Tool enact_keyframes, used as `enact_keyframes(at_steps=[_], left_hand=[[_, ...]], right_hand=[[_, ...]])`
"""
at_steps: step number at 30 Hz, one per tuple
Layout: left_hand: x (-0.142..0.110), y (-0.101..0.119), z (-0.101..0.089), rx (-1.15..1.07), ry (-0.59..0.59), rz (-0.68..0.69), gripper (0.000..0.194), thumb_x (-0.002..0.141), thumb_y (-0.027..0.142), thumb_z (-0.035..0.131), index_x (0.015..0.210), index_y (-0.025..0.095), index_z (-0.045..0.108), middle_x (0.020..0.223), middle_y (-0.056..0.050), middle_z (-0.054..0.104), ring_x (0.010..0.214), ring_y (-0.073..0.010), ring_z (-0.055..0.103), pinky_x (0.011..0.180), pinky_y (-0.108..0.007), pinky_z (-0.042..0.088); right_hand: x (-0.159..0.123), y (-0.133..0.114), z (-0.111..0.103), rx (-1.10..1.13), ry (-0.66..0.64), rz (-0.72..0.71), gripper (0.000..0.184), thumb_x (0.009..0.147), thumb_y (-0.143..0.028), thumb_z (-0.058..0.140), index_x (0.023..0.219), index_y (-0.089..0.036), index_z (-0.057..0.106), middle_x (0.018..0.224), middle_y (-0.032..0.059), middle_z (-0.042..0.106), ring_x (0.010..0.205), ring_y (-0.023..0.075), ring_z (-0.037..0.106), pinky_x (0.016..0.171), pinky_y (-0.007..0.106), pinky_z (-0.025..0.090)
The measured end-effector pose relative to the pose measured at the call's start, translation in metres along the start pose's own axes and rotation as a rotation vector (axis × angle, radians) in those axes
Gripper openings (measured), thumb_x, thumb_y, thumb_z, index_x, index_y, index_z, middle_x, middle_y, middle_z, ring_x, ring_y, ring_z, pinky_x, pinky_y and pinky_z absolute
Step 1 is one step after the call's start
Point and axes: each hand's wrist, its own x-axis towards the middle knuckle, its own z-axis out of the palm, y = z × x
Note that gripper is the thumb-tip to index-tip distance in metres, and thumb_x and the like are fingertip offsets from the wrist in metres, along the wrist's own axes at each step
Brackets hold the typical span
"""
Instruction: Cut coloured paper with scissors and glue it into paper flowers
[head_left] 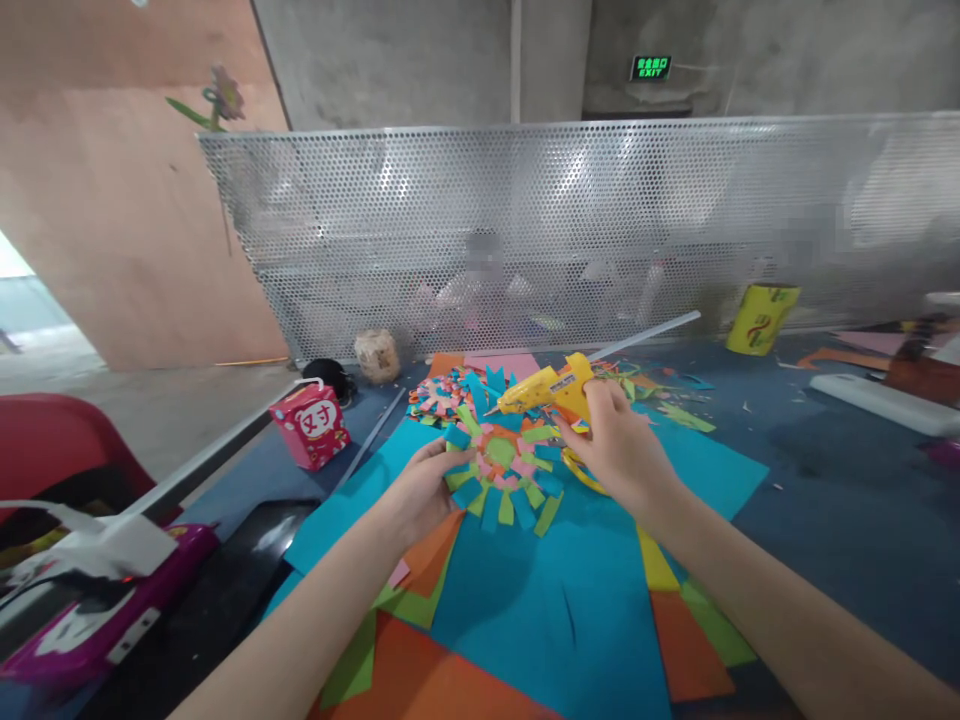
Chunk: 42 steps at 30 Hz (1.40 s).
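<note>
My left hand (429,482) pinches the left edge of a paper flower (501,455), which has a green centre and rings of pink, orange, blue and green strips. A yellow hot glue gun (541,388) is gripped in my right hand (622,440), its nozzle pointing left just above the flower's upper edge. A long clear glue stick (645,335) sticks out of the gun's back. Yellow-handled scissors (583,472) lie partly hidden behind the flower and my right hand. Beneath everything spreads a large blue sheet (540,600).
More cut strips in a pile (442,395) lie behind the flower. A pink box (310,424), a black phone-like slab (217,590) and a purple power strip (112,610) are at left. A perforated metal panel (465,220) closes the back; a yellow roll (762,318) stands at right.
</note>
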Motion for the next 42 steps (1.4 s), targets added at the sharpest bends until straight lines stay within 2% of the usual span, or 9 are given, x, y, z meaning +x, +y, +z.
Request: enact_keyframes(at_steps=[6, 13, 18, 25, 30, 34, 42], left_hand=[[-0.001, 0.001, 0.002, 0.014, -0.020, 0.001, 0.011, 0.067, 0.004, 0.056, 0.067, 0.015, 0.054, 0.061, -0.002, 0.064, 0.054, -0.0146, 0.062, 0.049, -0.025, 0.053], [-0.002, 0.001, 0.001, 0.022, -0.009, -0.001, 0.010, 0.069, 0.004, 0.054, 0.067, 0.014, 0.054, 0.062, -0.003, 0.064, 0.054, -0.0143, 0.062, 0.050, -0.025, 0.053], [-0.001, -0.002, 0.002, 0.012, -0.025, -0.012, 0.012, 0.069, 0.004, 0.055, 0.064, 0.015, 0.052, 0.061, -0.002, 0.063, 0.054, -0.0140, 0.062, 0.051, -0.025, 0.053], [-0.001, -0.002, 0.001, -0.014, -0.028, -0.002, 0.014, 0.066, 0.004, 0.057, 0.064, 0.016, 0.050, 0.058, 0.000, 0.062, 0.052, -0.0133, 0.061, 0.049, -0.024, 0.052], [0.000, -0.002, 0.000, -0.036, -0.024, 0.004, 0.016, 0.066, 0.003, 0.058, 0.061, 0.015, 0.048, 0.056, 0.001, 0.061, 0.053, -0.0130, 0.061, 0.050, -0.025, 0.053], [0.003, -0.001, -0.003, -0.027, 0.016, 0.021, 0.013, 0.067, 0.004, 0.057, 0.065, 0.015, 0.051, 0.063, -0.001, 0.063, 0.054, -0.0143, 0.062, 0.048, -0.027, 0.053], [0.002, -0.001, -0.003, -0.020, -0.032, 0.010, 0.012, 0.069, 0.005, 0.057, 0.064, 0.015, 0.052, 0.061, -0.001, 0.063, 0.055, -0.0145, 0.062, 0.049, -0.026, 0.054]], right_hand=[[-0.002, -0.001, 0.003, -0.023, 0.045, -0.099, 0.009, 0.079, -0.026, 0.043, 0.075, -0.021, 0.037, 0.075, 0.0081, 0.049, 0.050, 0.0166, 0.048, 0.035, 0.024, 0.029], [-0.003, -0.001, 0.000, -0.099, -0.020, -0.081, 0.008, 0.081, -0.025, 0.043, 0.076, -0.019, 0.040, 0.080, 0.0078, 0.050, 0.057, 0.0167, 0.050, 0.040, 0.023, 0.030], [-0.004, -0.005, -0.002, -0.050, -0.053, -0.082, 0.005, 0.081, -0.023, 0.043, 0.082, -0.018, 0.042, 0.084, 0.0093, 0.049, 0.059, 0.0163, 0.049, 0.039, 0.022, 0.028], [-0.002, -0.002, -0.006, -0.127, -0.104, 0.010, 0.007, 0.080, -0.023, 0.046, 0.076, -0.019, 0.043, 0.083, 0.0076, 0.048, 0.056, 0.0161, 0.048, 0.041, 0.023, 0.025], [-0.004, -0.003, -0.007, -0.077, -0.128, -0.044, 0.003, 0.080, -0.018, 0.042, 0.083, -0.019, 0.044, 0.088, 0.0087, 0.048, 0.059, 0.0161, 0.048, 0.041, 0.023, 0.025], [-0.004, -0.003, -0.008, -0.068, -0.147, -0.032, 0.006, 0.079, -0.015, 0.039, 0.078, -0.019, 0.043, 0.087, 0.0077, 0.047, 0.055, 0.0142, 0.046, 0.041, 0.023, 0.022], [-0.005, -0.003, -0.006, -0.057, -0.110, -0.077, 0.007, 0.080, -0.016, 0.039, 0.075, -0.020, 0.041, 0.085, 0.0068, 0.047, 0.055, 0.0140, 0.046, 0.038, 0.023, 0.022]])
